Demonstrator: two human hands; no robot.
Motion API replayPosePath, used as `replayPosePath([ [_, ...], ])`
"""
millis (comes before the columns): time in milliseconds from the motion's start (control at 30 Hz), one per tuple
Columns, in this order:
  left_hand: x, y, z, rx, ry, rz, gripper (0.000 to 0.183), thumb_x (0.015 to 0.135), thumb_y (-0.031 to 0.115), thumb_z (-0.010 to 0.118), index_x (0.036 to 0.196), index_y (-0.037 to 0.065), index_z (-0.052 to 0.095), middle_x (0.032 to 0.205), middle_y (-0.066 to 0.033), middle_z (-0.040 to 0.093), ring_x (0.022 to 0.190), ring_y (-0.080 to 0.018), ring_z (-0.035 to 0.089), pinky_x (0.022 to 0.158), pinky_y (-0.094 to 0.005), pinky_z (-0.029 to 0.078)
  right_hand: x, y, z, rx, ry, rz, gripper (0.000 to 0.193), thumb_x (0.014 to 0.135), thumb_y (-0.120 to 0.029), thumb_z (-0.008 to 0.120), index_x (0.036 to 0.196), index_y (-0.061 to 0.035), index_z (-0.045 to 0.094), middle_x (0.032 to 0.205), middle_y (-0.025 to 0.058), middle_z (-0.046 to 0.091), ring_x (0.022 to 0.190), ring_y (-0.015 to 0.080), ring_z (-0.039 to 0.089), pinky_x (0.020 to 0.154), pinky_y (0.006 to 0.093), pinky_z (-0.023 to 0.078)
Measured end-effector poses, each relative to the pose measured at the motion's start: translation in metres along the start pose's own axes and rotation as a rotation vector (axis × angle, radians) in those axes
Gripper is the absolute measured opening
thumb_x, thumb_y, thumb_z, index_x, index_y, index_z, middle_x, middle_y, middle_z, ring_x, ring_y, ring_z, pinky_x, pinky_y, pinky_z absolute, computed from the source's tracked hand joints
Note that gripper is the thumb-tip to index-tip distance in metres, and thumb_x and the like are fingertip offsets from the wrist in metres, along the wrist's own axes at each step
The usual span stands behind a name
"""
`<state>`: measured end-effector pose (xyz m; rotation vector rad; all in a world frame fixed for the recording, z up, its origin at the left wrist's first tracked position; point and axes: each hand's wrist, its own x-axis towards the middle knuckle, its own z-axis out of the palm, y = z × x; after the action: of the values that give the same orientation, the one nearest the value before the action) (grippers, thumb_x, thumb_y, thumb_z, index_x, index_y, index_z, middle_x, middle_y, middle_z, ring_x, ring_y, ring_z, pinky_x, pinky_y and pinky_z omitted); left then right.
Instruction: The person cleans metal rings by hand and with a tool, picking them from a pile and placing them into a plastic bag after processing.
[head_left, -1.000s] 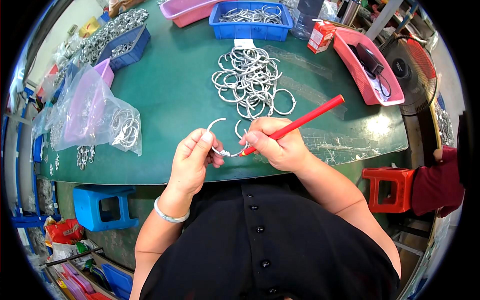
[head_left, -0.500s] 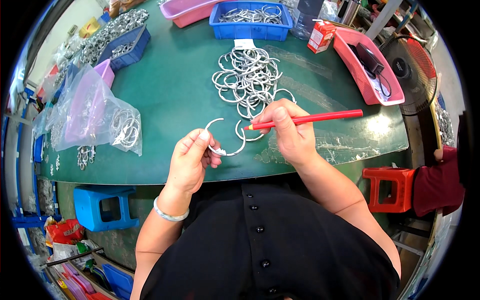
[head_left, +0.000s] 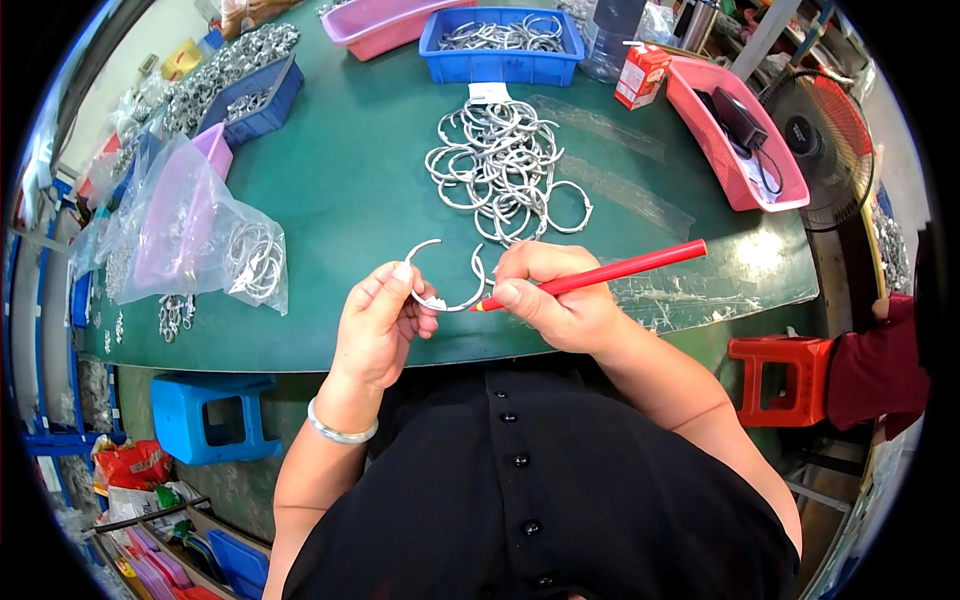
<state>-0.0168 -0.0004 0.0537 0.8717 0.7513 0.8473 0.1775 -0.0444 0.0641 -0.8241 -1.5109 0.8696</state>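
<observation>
Between the thumb and fingers of my left hand [head_left: 375,325] is a silver bangle [head_left: 462,305], its gap facing away from me. A small white bit shows on it beside my fingertips. My right hand [head_left: 560,300] grips a red pencil [head_left: 640,264] slantwise. The pencil's point is at the lower right curve of the bangle; whether it touches I cannot tell. Just beyond both hands lies a loose pile of silver bangles [head_left: 495,165] on the green table [head_left: 340,200], with a white tag at its far end.
A blue bin [head_left: 500,68] of bangles stands beyond the pile. To the right are a red drink carton [head_left: 642,75], a pink basket [head_left: 735,150] with a black device, and a fan [head_left: 815,145]. A clear bag [head_left: 255,265] of bangles lies left. Stools, blue [head_left: 215,418] and red [head_left: 780,380], stand below.
My right hand has come nearer to me, and the pencil point has slid down the bangle's right side to its lower curve. A bangle at the pile's right edge now shows fully.
</observation>
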Motion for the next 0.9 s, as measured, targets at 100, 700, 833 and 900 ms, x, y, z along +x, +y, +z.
replayPosePath([
  [100, -0.001, 0.0, 0.001, 0.011, -0.001, 0.005, 0.023, 0.091, 0.024, 0.046, 0.076, 0.006, 0.05, 0.065, -0.0062, 0.053, 0.052, -0.0114, 0.048, 0.05, -0.0232, 0.042, 0.001, -0.006, 0.0, -0.057, -0.023, 0.039, 0.02, 0.082, -0.017, 0.061, 0.068, -0.0024, 0.054, 0.062, 0.0049, 0.052, 0.053, 0.0135, 0.048, 0.049, 0.0269, 0.038],
  [700, -0.004, 0.005, 0.006, 0.13, 0.029, 0.071, 0.024, 0.09, 0.024, 0.049, 0.076, 0.005, 0.054, 0.067, -0.0042, 0.056, 0.053, -0.0103, 0.05, 0.05, -0.0225, 0.042, 0.0, 0.005, -0.006, 0.007, 0.132, 0.009, 0.025, 0.087, -0.023, 0.055, 0.079, -0.0005, 0.055, 0.068, 0.002, 0.054, 0.061, 0.007, 0.048, 0.053, 0.0213, 0.038],
  [833, -0.004, 0.005, 0.007, 0.142, 0.044, 0.075, 0.023, 0.089, 0.024, 0.049, 0.075, 0.006, 0.052, 0.066, -0.0053, 0.055, 0.051, -0.01, 0.049, 0.048, -0.0216, 0.042, 0.0, 0.004, -0.003, 0.072, 0.159, 0.004, 0.024, 0.088, -0.023, 0.054, 0.081, -0.0005, 0.055, 0.069, 0.0018, 0.054, 0.062, 0.0069, 0.048, 0.054, 0.0207, 0.038],
  [900, -0.004, 0.005, 0.007, 0.132, 0.047, 0.069, 0.024, 0.089, 0.024, 0.049, 0.075, 0.005, 0.053, 0.066, -0.0048, 0.055, 0.052, -0.0102, 0.05, 0.049, -0.0219, 0.042, -0.001, 0.004, -0.003, 0.087, 0.16, 0.013, 0.024, 0.088, -0.023, 0.053, 0.082, -0.0004, 0.054, 0.07, 0.0021, 0.054, 0.063, 0.0072, 0.048, 0.056, 0.0208, 0.039],
])
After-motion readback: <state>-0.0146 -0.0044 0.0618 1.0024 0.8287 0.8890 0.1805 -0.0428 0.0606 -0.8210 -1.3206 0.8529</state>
